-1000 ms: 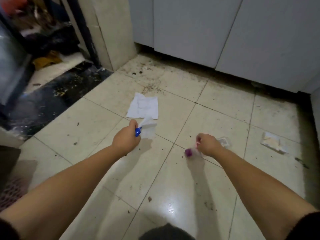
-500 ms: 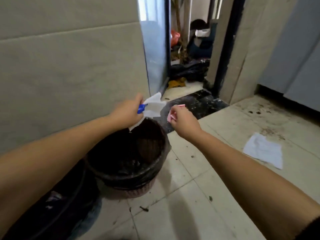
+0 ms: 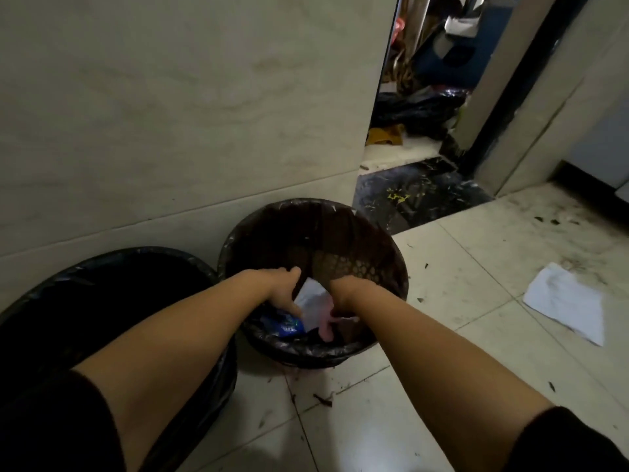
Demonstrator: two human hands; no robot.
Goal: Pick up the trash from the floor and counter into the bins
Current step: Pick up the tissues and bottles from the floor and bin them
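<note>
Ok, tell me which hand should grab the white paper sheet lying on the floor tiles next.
Right. The white paper sheet lies off to the right of the black-lined wicker bin, on the right hand's side; the left hand would probably have to cross over.

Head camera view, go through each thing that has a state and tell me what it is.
Right bin: upright, bag-lined, trash inside.
Left bin: upright, bag-lined, contents too dark to tell.
Left hand: inside the right bin, fingers relaxed.
Right hand: inside the right bin, grip hidden.
White paper: flat on the floor.
</note>
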